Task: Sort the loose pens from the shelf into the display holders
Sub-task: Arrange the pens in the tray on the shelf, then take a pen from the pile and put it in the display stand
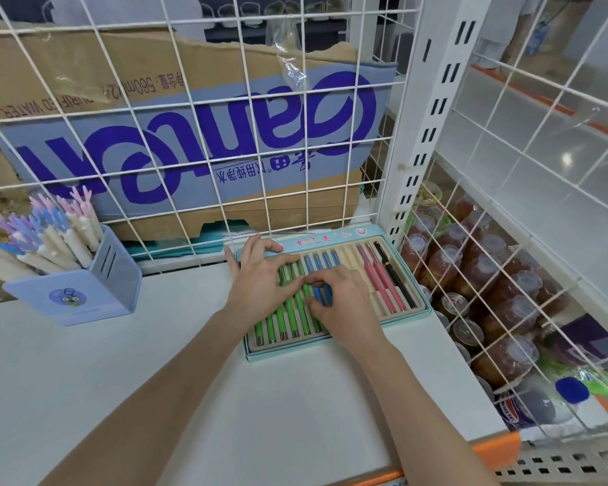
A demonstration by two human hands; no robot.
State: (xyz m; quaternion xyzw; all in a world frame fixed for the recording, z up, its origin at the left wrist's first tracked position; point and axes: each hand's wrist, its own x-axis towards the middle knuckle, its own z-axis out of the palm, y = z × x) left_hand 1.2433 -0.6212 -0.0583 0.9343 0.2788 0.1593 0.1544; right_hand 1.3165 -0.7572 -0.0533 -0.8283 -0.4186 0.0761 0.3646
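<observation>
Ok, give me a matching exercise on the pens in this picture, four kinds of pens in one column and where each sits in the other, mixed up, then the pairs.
Column one:
1. green pens
2. pink pens
3. black pen
4. pens with antler-shaped tops

Column two:
A. at the right end of the tray
B. standing in the blue holder on the left of the shelf
C. in the left part of the tray, partly under the left hand
D. in the tray, just left of the black pen

Pairs: 1-C, 2-D, 3-A, 4-B
</observation>
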